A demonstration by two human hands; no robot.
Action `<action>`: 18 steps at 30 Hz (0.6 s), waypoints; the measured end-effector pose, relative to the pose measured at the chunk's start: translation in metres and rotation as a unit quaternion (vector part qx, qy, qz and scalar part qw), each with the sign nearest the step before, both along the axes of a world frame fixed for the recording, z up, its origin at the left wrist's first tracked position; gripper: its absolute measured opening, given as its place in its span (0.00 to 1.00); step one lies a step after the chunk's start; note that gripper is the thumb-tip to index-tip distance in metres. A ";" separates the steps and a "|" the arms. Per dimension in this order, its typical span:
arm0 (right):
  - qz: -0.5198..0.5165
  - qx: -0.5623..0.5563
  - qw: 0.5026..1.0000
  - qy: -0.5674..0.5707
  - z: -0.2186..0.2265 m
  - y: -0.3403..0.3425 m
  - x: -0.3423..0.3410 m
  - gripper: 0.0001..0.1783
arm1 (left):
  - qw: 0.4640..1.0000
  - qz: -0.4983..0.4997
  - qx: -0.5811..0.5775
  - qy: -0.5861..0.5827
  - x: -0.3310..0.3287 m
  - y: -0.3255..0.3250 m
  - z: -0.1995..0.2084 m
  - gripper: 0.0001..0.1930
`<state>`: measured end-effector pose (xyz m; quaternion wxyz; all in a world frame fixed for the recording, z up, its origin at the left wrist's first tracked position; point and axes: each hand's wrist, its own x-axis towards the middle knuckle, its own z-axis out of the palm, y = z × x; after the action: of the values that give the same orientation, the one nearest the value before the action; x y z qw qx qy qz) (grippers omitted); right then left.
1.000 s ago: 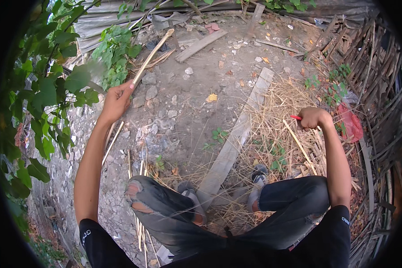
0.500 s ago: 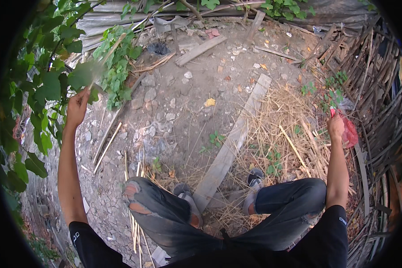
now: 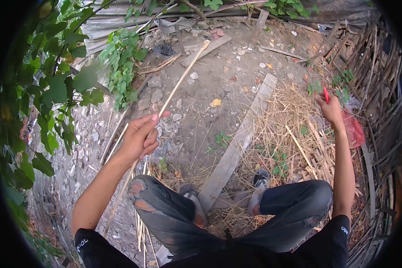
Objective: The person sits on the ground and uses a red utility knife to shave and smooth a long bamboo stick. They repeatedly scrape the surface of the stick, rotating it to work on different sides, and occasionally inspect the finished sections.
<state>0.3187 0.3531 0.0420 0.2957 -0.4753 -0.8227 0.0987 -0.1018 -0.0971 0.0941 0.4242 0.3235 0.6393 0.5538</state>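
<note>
My left hand (image 3: 140, 136) is closed around a long thin pale stick (image 3: 179, 84), which slants up and away to a blunt far end; its near end runs back along my forearm. At the right, my right hand (image 3: 330, 109) grips a slim red object (image 3: 326, 94) that pokes up past the fingers; the rest of it is hidden in the fist, so its kind cannot be told. Between my feet and the right hand lies a heap of straw-like shavings (image 3: 283, 107). Several similar pale sticks (image 3: 140, 228) lie on the ground beside my left knee.
A weathered plank (image 3: 236, 147) lies slanted between my feet. Stacked branches (image 3: 375, 89) wall the right side, with a red mesh bag (image 3: 353, 129) near them. Leafy vines (image 3: 53, 94) hang at the left. Stones and a shorter board (image 3: 207, 50) lie on the bare soil.
My left hand has come inward and nearer from the vines, bringing the stick over the middle ground. The right hand has risen slightly, and the red object now points upward.
</note>
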 end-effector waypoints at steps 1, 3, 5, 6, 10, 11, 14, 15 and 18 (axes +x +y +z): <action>0.077 -0.197 0.974 0.079 0.032 -0.063 -0.056 0.27 | 0.999 -0.025 0.004 -0.038 0.019 -0.004 -0.007 0.24; 0.219 -0.337 0.904 0.148 0.045 -0.132 -0.108 0.31 | 0.989 -0.082 0.018 -0.119 0.053 0.004 -0.024 0.25; 0.309 -0.430 0.838 0.131 0.048 -0.190 -0.133 0.34 | 0.975 -0.123 0.021 -0.183 0.082 0.018 -0.035 0.25; 0.325 -0.463 0.811 0.150 0.039 -0.209 -0.145 0.32 | 0.967 -0.138 0.021 -0.212 0.093 0.025 -0.046 0.25; 0.331 -0.531 0.735 0.261 0.001 -0.235 -0.166 0.23 | 0.949 -0.151 0.008 -0.277 0.119 0.042 -0.074 0.26; 0.328 -0.516 0.746 0.264 -0.004 -0.230 -0.171 0.17 | 0.946 -0.167 0.021 -0.277 0.118 0.044 -0.084 0.27; 0.291 -0.508 0.769 0.256 -0.002 -0.209 -0.169 0.16 | 0.968 -0.178 0.007 -0.175 0.120 0.046 -0.102 0.27; 0.289 -0.500 0.768 0.277 -0.005 -0.204 -0.170 0.16 | 0.966 -0.195 0.010 -0.170 0.119 0.043 -0.108 0.28; 0.237 -0.495 0.789 0.277 0.000 -0.191 -0.171 0.16 | 0.958 -0.244 0.013 -0.152 0.111 0.032 -0.123 0.28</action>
<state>0.1472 0.1620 0.0416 0.2023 -0.2985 -0.6309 0.6870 0.0097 -0.0651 -0.0294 0.6339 0.3877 0.4617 0.4845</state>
